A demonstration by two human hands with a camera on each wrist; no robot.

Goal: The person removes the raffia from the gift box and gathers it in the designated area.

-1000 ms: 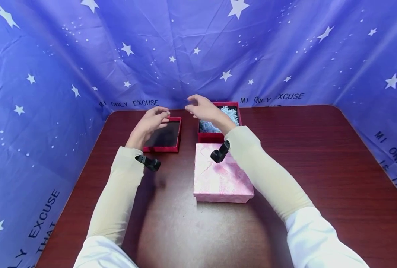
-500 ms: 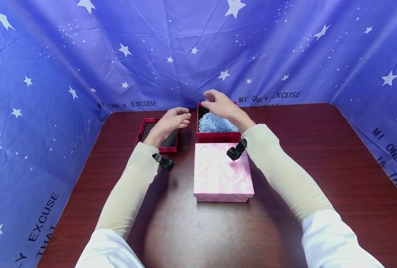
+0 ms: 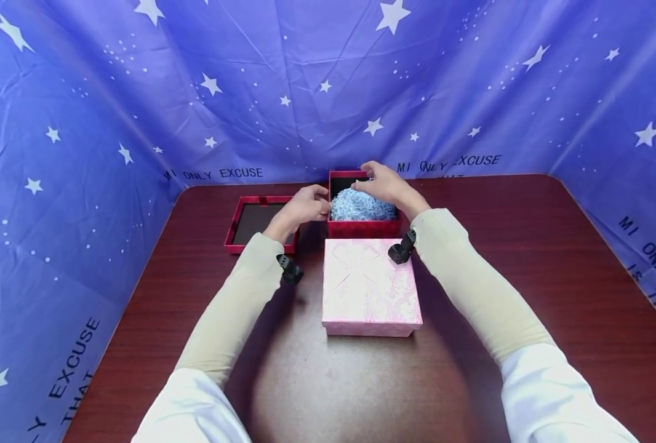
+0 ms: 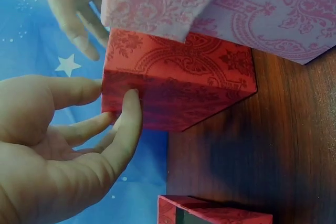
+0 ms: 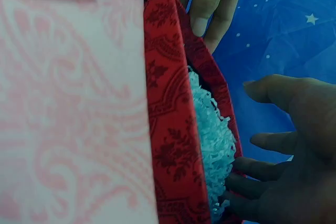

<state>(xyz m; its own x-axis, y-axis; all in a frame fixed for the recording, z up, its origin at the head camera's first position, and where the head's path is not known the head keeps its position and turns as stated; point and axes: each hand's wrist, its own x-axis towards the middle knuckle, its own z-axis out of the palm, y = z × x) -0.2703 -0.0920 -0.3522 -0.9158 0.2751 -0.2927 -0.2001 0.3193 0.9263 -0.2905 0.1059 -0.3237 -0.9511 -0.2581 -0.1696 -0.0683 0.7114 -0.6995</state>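
A red patterned box [image 3: 364,229] stands at the back, heaped with pale blue shredded paper [image 3: 361,206]. My left hand [image 3: 306,206] is at the box's left side. In the left wrist view, that hand's fingertips [image 4: 131,98] lie against the red side, fingers loosely bent. My right hand [image 3: 389,186] is over the box's right part, close above the paper. The right wrist view shows the right hand [image 5: 310,140] with fingers spread, lower fingertips at the rim and paper. Directly in front of the red box sits a closed pink box [image 3: 369,283] with a bow.
A shallow red lid [image 3: 260,224] with a dark inside lies upturned left of the red box, partly under my left forearm. The dark wood table [image 3: 527,258] ends at a blue star-printed curtain [image 3: 284,67] on the back and sides.
My left hand has moved right, from over the lid to the red box's left side. My right hand has shifted right and lowered toward the paper. The boxes have stayed put.
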